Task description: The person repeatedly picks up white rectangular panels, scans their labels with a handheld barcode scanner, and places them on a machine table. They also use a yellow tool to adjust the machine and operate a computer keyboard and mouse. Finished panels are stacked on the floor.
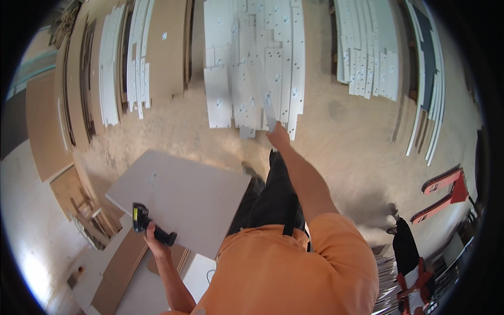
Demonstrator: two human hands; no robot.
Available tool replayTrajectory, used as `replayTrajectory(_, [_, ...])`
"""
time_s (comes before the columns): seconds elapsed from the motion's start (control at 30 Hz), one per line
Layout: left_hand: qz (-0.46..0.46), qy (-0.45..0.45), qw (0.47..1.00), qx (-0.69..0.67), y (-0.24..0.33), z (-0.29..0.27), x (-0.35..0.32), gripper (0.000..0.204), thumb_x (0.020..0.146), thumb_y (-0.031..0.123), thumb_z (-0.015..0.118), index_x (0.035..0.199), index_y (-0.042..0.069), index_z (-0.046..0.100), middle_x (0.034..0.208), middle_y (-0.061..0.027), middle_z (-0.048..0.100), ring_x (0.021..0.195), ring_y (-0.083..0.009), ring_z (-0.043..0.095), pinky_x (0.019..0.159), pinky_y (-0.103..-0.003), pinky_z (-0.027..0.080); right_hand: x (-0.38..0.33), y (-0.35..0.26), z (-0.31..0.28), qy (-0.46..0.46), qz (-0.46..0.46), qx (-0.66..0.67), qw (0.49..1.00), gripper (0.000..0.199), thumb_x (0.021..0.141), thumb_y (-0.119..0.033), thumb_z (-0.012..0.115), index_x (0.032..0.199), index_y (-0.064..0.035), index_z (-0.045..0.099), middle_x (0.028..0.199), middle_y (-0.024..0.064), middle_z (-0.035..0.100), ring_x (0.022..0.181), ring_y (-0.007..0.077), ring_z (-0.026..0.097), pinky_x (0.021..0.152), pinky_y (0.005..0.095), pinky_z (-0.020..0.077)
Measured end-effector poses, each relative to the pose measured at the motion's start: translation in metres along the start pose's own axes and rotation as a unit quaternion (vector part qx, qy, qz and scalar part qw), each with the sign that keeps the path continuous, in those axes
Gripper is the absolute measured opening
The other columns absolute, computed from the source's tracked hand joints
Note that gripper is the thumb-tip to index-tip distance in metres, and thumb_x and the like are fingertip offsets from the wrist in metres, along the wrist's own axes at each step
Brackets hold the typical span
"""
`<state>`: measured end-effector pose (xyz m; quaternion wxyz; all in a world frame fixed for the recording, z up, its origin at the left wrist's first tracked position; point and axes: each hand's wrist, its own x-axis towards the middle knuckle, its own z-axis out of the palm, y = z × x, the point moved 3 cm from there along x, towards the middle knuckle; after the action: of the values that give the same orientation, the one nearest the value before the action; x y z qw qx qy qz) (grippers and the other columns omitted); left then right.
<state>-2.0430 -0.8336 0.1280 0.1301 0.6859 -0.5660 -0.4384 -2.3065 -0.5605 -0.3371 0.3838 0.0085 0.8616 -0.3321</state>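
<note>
My left hand (153, 237) is closed round a black handheld barcode scanner (152, 224) with a yellow label on its head. Beneath the scanner, a large pale grey panel (191, 202) spreads out beside my left leg. Whether that hand also supports the panel's near edge, I cannot tell. Reaching ahead, my right arm ends in my right hand (278, 135), closed on the near end of a long narrow white board (269, 107). This board lies over or just above a stack of white drilled boards (218, 100) bearing small labels.
More white board stacks stand at the left (109, 73) and right (367, 63), beside tall brown panels (163, 58). A red pallet jack (443, 191) is at the right. Another person (409, 252) is at the lower right. Brown boards (118, 268) lie at the lower left.
</note>
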Motion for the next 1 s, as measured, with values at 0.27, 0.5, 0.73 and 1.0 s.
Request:
replayTrajectory(0.27, [0.068, -0.146, 0.978, -0.130, 0.057, 0.081, 0.003, 0.042, 0.075, 0.026, 0.075, 0.105, 0.003, 0.059, 0.088, -0.0030, 0.061, 0.076, -0.0118, 0.058, 0.066, -0.024, 0.047, -0.079, -0.049, -0.095, -0.321, 0.102, 0.344, 0.877, 0.067, 0.094, -0.054, 0.060, 0.137, -0.0022, 0.057, 0.130, 0.0135, 0.064, 0.114, 0.0281, 0.063, 0.096, 0.0406, 0.0513])
replayTrajectory(0.5, [0.150, -0.454, 0.878, -0.026, 0.117, 0.130, 0.025, 0.056, 0.061, 0.032, 0.083, 0.101, 0.002, 0.058, 0.076, -0.0046, 0.059, 0.064, -0.0144, 0.058, 0.056, -0.026, 0.046, -0.242, -0.078, -0.206, -0.166, -0.059, 0.479, 0.860, 0.067, 0.088, -0.019, 0.076, 0.144, 0.0039, 0.048, 0.129, 0.0120, 0.064, 0.117, 0.0196, 0.060, 0.101, 0.0344, 0.0473])
replayTrajectory(0.73, [0.178, -0.625, 0.757, 0.063, 0.150, 0.183, 0.024, 0.057, 0.056, 0.030, 0.081, 0.099, 0.003, 0.057, 0.073, -0.0047, 0.058, 0.062, -0.0158, 0.057, 0.054, -0.028, 0.046, -0.341, -0.063, -0.194, 0.044, -0.048, 0.543, 0.837, 0.062, 0.085, -0.012, 0.076, 0.140, 0.0040, 0.053, 0.124, 0.0109, 0.066, 0.115, 0.0194, 0.061, 0.099, 0.0346, 0.0486])
replayTrajectory(1.0, [0.195, -0.697, 0.684, 0.094, 0.168, 0.268, -0.039, 0.050, 0.067, 0.031, 0.077, 0.102, 0.002, 0.056, 0.075, -0.0039, 0.056, 0.062, -0.0134, 0.055, 0.055, -0.024, 0.043, -0.391, -0.030, -0.207, 0.131, 0.019, 0.567, 0.813, 0.059, 0.086, -0.024, 0.078, 0.133, 0.0050, 0.057, 0.118, 0.0118, 0.068, 0.108, 0.0198, 0.064, 0.094, 0.0329, 0.0501])
